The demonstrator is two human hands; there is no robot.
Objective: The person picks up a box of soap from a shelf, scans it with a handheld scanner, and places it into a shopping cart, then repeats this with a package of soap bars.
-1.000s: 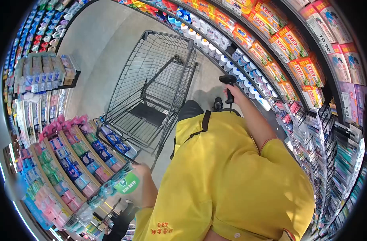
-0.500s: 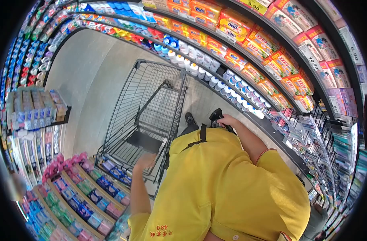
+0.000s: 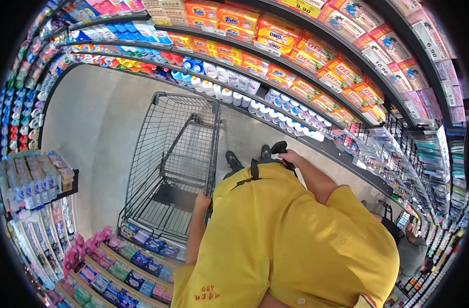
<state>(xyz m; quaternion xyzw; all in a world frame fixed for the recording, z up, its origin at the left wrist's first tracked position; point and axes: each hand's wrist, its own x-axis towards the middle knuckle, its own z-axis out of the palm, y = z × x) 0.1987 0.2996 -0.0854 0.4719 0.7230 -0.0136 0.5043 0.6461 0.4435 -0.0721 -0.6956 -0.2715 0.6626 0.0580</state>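
A grey wire shopping cart (image 3: 173, 154) stands to the left of my body. Its handle side is next to my yellow shirt (image 3: 275, 215). My left hand (image 3: 201, 201) is closed around the cart's handle bar, which is partly hidden by the hand and shirt. My right hand (image 3: 292, 158), near my waist, is wrapped around a black handheld object (image 3: 279, 147) with a rounded end. Its lower part is covered by the fingers, and its exact kind is not clear. The cart basket shows a dark flat panel (image 3: 175, 196) low down.
Shelves of boxed orange detergent soap (image 3: 278, 36) and white bottles (image 3: 226, 95) curve along the far side. A display of packaged goods (image 3: 116, 272) borders the cart at lower left. A shelf box (image 3: 36, 177) juts out at left. Another person (image 3: 411, 251) is at lower right.
My left hand was raised open beside the cart and has closed on its handle. The view has shifted, and the cart appears lower and further left. My right hand keeps its black object.
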